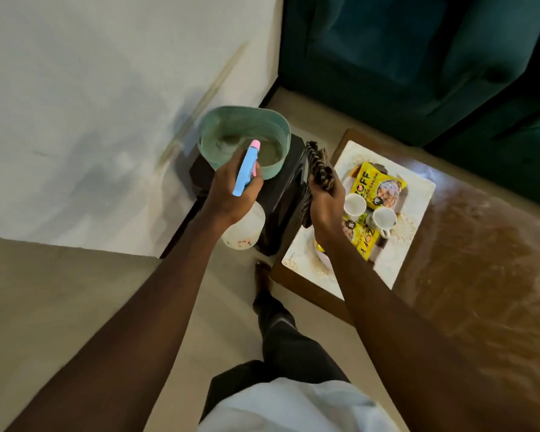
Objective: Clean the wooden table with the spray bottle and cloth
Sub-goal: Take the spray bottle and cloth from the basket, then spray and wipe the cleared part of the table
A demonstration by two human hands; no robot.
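Observation:
My left hand (231, 190) grips the neck of a spray bottle (245, 227) with a translucent white body and a blue head with a pink nozzle, held over a dark stool. My right hand (326, 204) holds a dark striped cloth (318, 165), bunched up, between the stool and the wooden table (480, 260). The table's brown glossy top stretches to the right and shows pale smears and streaks.
A teal plastic basket (243, 120) sits on the dark stool (281, 194) by the white wall. A white tray (418, 194) on the table's left end carries two white cups (384, 218) and yellow snack packets (378, 185). A dark green sofa (418, 57) stands behind.

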